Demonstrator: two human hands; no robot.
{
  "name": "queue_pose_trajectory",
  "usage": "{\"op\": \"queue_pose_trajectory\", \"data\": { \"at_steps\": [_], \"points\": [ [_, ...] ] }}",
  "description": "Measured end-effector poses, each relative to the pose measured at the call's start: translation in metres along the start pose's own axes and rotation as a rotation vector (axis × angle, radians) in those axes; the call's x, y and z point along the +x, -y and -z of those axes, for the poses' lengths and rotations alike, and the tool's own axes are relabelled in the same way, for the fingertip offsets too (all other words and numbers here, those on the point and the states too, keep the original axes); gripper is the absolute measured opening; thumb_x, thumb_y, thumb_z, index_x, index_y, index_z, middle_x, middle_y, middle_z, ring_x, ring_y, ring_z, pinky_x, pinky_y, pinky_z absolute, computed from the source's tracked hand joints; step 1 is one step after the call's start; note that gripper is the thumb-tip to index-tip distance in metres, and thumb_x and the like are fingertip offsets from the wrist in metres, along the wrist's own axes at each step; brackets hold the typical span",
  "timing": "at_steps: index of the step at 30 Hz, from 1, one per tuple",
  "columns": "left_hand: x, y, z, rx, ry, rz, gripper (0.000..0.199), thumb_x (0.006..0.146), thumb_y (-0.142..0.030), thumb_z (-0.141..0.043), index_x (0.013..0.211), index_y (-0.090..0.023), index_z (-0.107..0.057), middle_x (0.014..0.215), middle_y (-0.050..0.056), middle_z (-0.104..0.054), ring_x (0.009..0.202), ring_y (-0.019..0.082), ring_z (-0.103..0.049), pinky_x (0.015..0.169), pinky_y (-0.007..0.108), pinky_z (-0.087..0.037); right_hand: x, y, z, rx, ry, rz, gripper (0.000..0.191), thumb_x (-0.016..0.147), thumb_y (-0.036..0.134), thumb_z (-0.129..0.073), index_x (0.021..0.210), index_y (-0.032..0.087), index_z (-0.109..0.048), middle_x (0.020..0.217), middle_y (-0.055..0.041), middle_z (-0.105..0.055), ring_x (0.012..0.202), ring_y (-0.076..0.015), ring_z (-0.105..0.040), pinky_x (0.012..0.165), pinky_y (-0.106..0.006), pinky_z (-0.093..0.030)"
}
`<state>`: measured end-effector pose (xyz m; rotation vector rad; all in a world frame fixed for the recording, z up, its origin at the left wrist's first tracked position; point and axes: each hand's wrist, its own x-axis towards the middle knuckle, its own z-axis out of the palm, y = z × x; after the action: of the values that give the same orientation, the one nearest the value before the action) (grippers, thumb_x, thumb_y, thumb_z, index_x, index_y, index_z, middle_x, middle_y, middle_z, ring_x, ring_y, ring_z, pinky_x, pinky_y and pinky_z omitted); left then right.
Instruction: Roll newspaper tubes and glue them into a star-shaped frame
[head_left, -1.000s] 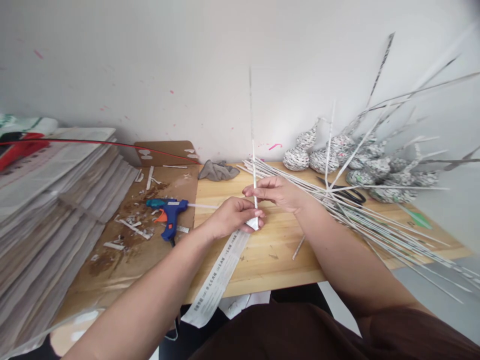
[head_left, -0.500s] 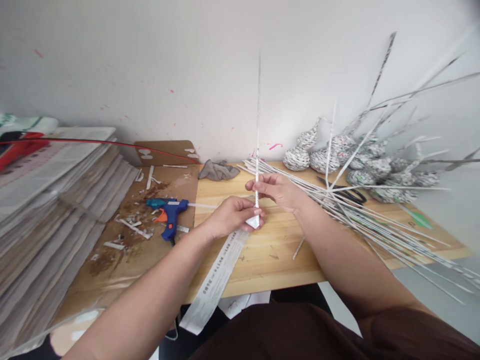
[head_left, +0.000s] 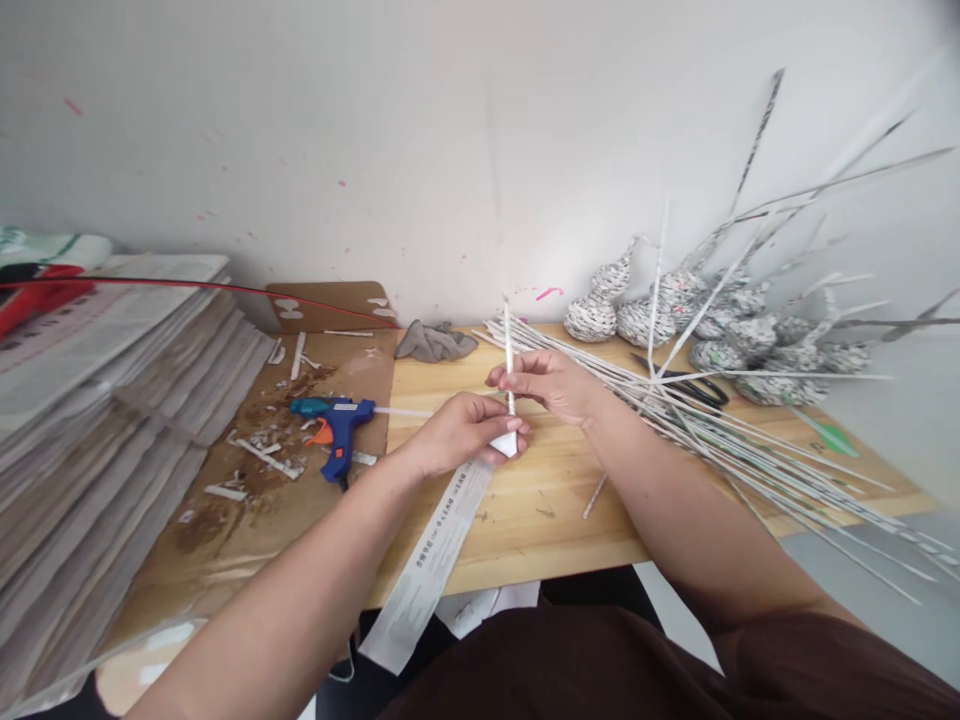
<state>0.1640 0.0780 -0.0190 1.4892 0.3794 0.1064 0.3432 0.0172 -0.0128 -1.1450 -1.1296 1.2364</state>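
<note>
My left hand (head_left: pixel 469 430) is closed on the upper end of a printed paper strip (head_left: pixel 435 560), where the paper wraps around the foot of a thin stick. The strip slants down over the table's front edge. Just above, my right hand (head_left: pixel 544 385) pinches the upright rolled paper stick (head_left: pixel 509 340) between thumb and fingers. The stick's upper part is a faint blur against the wall. Both hands are close together over the wooden table (head_left: pixel 525 540).
A blue glue gun (head_left: pixel 343 430) lies on stained cardboard with paper scraps. Stacked newspapers (head_left: pixel 135 400) stand left. A grey cloth (head_left: pixel 435 341) lies behind my hands. Rolled paper sticks (head_left: pixel 750 460), black-handled scissors (head_left: pixel 701 388) and woven paper gourds (head_left: pixel 592 318) are at right.
The upper part of the stick has swung left and blurred. My right hand has shifted slightly left, while my left hand keeps its hold on the strip.
</note>
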Motion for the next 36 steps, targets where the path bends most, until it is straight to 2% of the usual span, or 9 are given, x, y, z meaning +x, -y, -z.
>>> {"op": "queue_pose_trajectory", "data": {
  "at_steps": [2, 6, 10, 15, 20, 24, 29, 33, 36],
  "points": [
    [0.0000, 0.0003, 0.0002, 0.003, 0.006, -0.010, 0.037, 0.079, -0.047, -0.065, 0.092, -0.013, -0.069, 0.091, 0.011, -0.071, 0.082, 0.017, -0.065, 0.068, 0.027, -0.053, 0.0002, 0.0008, -0.0001, 0.022, -0.053, 0.032, 0.021, 0.067, 0.033, -0.081, 0.077, 0.017, -0.072, 0.087, -0.0022, -0.069, 0.074, -0.0116, -0.061, 0.070, -0.026, -0.049],
    [0.0007, 0.0018, 0.0002, 0.009, 0.000, -0.014, 0.037, 0.080, -0.047, -0.064, 0.093, -0.013, -0.070, 0.091, 0.011, -0.070, 0.082, 0.018, -0.065, 0.068, 0.027, -0.054, -0.0003, 0.0018, -0.0018, -0.027, 0.053, -0.042, 0.029, 0.072, 0.039, -0.076, 0.089, 0.016, -0.073, 0.089, -0.0047, -0.070, 0.075, -0.0134, -0.062, 0.069, -0.027, -0.049],
    [0.0016, 0.0038, -0.0001, -0.004, 0.003, -0.007, 0.036, 0.079, -0.046, -0.066, 0.091, -0.013, -0.070, 0.089, 0.010, -0.071, 0.081, 0.018, -0.066, 0.067, 0.028, -0.054, 0.0002, 0.0008, -0.0029, -0.048, -0.111, 0.030, 0.024, 0.067, 0.035, -0.081, 0.078, 0.016, -0.071, 0.082, -0.0017, -0.069, 0.073, -0.0115, -0.061, 0.068, -0.024, -0.047],
    [0.0017, 0.0033, 0.0001, -0.026, -0.027, -0.006, 0.035, 0.079, -0.045, -0.065, 0.092, -0.013, -0.070, 0.088, 0.010, -0.070, 0.081, 0.018, -0.066, 0.067, 0.028, -0.054, -0.0013, 0.0026, 0.0004, -0.001, 0.095, -0.043, 0.032, 0.076, 0.043, -0.072, 0.093, 0.015, -0.072, 0.094, -0.0068, -0.069, 0.081, -0.0154, -0.063, 0.073, -0.029, -0.049],
    [0.0009, 0.0023, -0.0004, -0.024, -0.008, -0.012, 0.033, 0.080, -0.044, -0.065, 0.092, -0.013, -0.070, 0.088, 0.010, -0.071, 0.081, 0.018, -0.066, 0.067, 0.028, -0.054, -0.0004, 0.0022, -0.0008, 0.012, -0.078, 0.013, 0.024, 0.068, 0.037, -0.080, 0.077, 0.017, -0.071, 0.084, -0.0024, -0.069, 0.077, -0.0135, -0.062, 0.069, -0.026, -0.048],
    [0.0012, 0.0025, 0.0000, -0.025, -0.025, -0.013, 0.033, 0.080, -0.045, -0.065, 0.092, -0.014, -0.070, 0.089, 0.009, -0.070, 0.081, 0.018, -0.066, 0.067, 0.028, -0.054, -0.0003, 0.0017, -0.0011, 0.000, 0.059, -0.033, 0.031, 0.074, 0.042, -0.074, 0.090, 0.016, -0.072, 0.091, -0.0054, -0.069, 0.081, -0.0155, -0.063, 0.073, -0.029, -0.050],
    [0.0016, 0.0027, 0.0004, -0.024, -0.016, -0.011, 0.035, 0.078, -0.045, -0.066, 0.090, -0.013, -0.069, 0.089, 0.010, -0.070, 0.080, 0.018, -0.065, 0.066, 0.028, -0.054, 0.0000, 0.0024, -0.0015, -0.022, -0.135, 0.031, 0.025, 0.067, 0.038, -0.081, 0.074, 0.017, -0.069, 0.082, -0.0017, -0.068, 0.076, -0.0134, -0.061, 0.067, -0.025, -0.048],
    [0.0008, 0.0007, -0.0003, -0.037, -0.046, -0.004, 0.037, 0.076, -0.047, -0.068, 0.089, -0.013, -0.069, 0.088, 0.010, -0.070, 0.079, 0.018, -0.065, 0.066, 0.028, -0.054, -0.0015, 0.0041, -0.0007, -0.012, 0.068, -0.026, 0.033, 0.075, 0.044, -0.073, 0.092, 0.015, -0.072, 0.091, -0.0062, -0.069, 0.080, -0.0157, -0.063, 0.071, -0.029, -0.050],
    [0.0003, -0.0002, -0.0010, -0.043, -0.040, 0.006, 0.037, 0.075, -0.048, -0.069, 0.088, -0.013, -0.069, 0.087, 0.010, -0.070, 0.078, 0.018, -0.066, 0.066, 0.029, -0.054, -0.0008, 0.0033, 0.0003, -0.029, 0.001, -0.010, 0.027, 0.071, 0.038, -0.077, 0.085, 0.015, -0.071, 0.083, -0.0038, -0.069, 0.075, -0.0138, -0.062, 0.068, -0.026, -0.049]
  ]
}}
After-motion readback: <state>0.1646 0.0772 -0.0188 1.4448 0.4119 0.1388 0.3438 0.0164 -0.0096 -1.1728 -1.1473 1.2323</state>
